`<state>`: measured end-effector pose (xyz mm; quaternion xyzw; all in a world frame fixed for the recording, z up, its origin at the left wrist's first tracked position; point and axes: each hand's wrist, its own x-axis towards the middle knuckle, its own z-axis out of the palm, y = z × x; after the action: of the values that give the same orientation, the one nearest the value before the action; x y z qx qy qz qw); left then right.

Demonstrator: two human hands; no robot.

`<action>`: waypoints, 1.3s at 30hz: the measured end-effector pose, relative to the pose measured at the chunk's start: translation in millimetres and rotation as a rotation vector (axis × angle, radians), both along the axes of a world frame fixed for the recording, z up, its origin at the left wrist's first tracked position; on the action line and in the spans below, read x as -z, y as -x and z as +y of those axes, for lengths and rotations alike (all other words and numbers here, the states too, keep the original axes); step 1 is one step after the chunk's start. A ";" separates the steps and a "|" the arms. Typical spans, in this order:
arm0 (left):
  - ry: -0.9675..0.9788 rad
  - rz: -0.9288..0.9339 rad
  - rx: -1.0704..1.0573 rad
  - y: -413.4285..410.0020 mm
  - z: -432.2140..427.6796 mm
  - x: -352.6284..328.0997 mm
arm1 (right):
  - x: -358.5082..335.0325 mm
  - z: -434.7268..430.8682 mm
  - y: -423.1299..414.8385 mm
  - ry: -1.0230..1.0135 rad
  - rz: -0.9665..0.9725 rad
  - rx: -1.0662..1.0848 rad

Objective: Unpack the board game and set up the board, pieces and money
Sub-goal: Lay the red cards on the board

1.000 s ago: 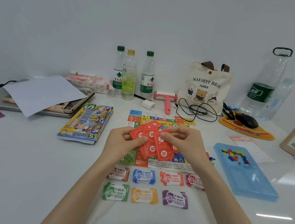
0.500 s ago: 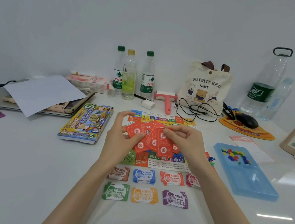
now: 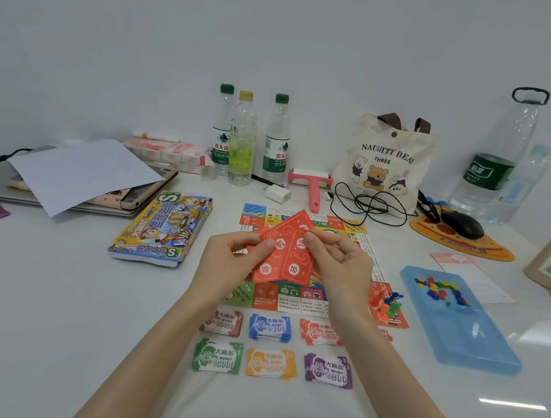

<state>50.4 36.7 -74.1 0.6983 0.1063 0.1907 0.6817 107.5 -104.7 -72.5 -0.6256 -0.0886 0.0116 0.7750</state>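
Note:
Both hands hold a fan of red cards point(image 3: 284, 254) above the colourful game board point(image 3: 294, 300), which lies flat on the white table. My left hand point(image 3: 230, 265) grips the fan from the left with the thumb on top. My right hand point(image 3: 339, 267) pinches its upper right edge. Several small stacks of play money point(image 3: 272, 346) lie in two rows in front of the board. The game box point(image 3: 162, 227) lies left of the board. Small coloured pawns point(image 3: 390, 306) stand at the board's right corner.
A blue plastic tray point(image 3: 460, 326) with small coloured pieces lies to the right. Three bottles point(image 3: 242, 139), a lint roller point(image 3: 311, 182), a tote bag point(image 3: 384, 162), cables and a mouse point(image 3: 461, 223) line the back. A laptop under paper point(image 3: 79, 172) is at the left.
The hands have lifted the red cards slightly and drawn the fan closer together. The cards now stand steeper, with fewer of them spread apart.

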 end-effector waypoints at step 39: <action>-0.078 0.095 -0.028 1.9 12.5 -1.0 | -7.7 -19.7 -17.0 0.262 -0.127 -0.056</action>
<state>48.5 49.2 -73.1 0.7312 0.1407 0.1706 0.6453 124.5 -124.4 -64.7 -0.7182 -0.1526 0.0048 0.6789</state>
